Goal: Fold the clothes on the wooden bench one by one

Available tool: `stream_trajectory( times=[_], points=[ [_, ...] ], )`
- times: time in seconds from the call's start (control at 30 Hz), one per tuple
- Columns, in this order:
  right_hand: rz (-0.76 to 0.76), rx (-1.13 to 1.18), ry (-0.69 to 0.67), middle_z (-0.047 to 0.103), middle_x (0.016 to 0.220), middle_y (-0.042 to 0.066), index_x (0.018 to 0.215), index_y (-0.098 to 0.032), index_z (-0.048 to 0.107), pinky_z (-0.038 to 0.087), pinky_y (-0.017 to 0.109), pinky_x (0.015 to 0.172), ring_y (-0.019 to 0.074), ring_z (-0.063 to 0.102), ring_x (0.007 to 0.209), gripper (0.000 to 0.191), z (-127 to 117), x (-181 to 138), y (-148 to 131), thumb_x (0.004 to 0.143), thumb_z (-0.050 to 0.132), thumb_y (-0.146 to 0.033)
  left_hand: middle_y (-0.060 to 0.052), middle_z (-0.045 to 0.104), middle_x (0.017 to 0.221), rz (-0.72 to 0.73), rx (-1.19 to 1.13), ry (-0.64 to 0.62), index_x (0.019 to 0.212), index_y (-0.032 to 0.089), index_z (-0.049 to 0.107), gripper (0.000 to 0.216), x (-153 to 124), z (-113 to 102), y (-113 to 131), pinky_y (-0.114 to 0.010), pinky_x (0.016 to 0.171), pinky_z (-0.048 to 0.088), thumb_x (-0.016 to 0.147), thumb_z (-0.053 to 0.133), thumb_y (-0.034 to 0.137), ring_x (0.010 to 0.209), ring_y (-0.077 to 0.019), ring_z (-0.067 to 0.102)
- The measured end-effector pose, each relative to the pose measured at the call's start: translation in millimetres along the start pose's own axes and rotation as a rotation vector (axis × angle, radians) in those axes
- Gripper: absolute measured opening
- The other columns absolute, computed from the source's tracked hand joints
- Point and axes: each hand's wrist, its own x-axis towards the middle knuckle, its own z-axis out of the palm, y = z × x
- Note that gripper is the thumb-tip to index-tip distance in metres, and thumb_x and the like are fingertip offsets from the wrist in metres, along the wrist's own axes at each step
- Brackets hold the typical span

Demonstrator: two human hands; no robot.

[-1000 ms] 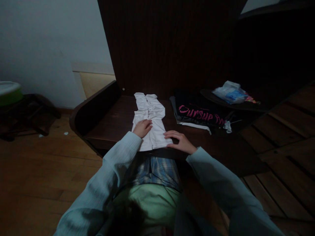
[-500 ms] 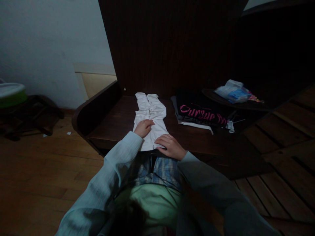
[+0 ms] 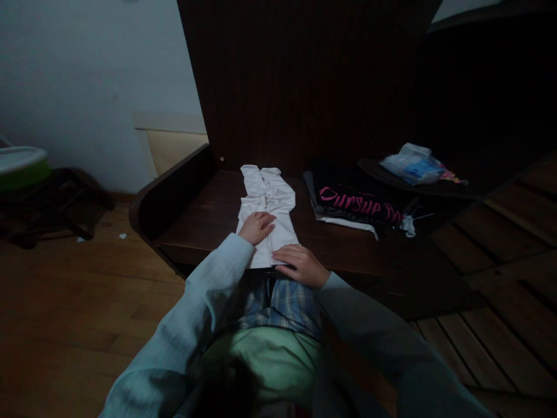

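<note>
A white garment (image 3: 270, 197) lies folded into a long narrow strip on a dark wooden surface (image 3: 195, 200), with creases and bunched cloth toward its far end. My left hand (image 3: 257, 227) rests palm down on the middle of the cloth, its fingers stretched out to the right. Nearer to me, my right hand (image 3: 301, 264) lies across the garment's lower right corner. Its fingers are extended flat on the fabric and the thumb sits apart, close to the near hem.
Folded dark clothing (image 3: 357, 200) with pink lettering lies to the right. Behind it, a plastic packet (image 3: 412, 164) rests on a dark round-edged object. A raised wooden side (image 3: 169, 177) bounds the surface at left. A stool (image 3: 61, 200) bears a green-and-white item.
My right hand has slid slightly toward me and left along the garment's lower right corner, its fingers flatter now. My left hand stays in place on the cloth.
</note>
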Motion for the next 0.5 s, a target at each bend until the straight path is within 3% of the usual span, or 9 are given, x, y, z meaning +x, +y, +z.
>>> stream_trajectory(
  times=[0.27,0.5],
  points=[
    [0.148,-0.006,0.110,0.065,0.097,0.009,0.104,-0.020,0.059,0.048,0.039,0.082,0.0210,0.058,0.093,0.030,-36,-40,20,0.076,0.060,-0.032,-0.006,0.051,0.126,0.007,0.029,-0.042,0.112,0.021,0.057,0.033,-1,3,-3,-0.040,0.098,0.034,0.082,0.046,0.032,0.115,-0.0211,0.044],
    [0.157,-0.060,0.143,0.063,0.096,0.007,0.092,-0.023,0.062,0.049,0.035,0.076,0.0182,0.058,0.086,0.016,-23,-43,20,0.082,0.049,-0.022,-0.006,0.051,0.127,0.006,0.039,-0.054,0.114,0.022,0.056,0.034,-1,3,-3,-0.041,0.098,0.033,0.083,0.045,0.032,0.116,-0.0211,0.044]
  ],
)
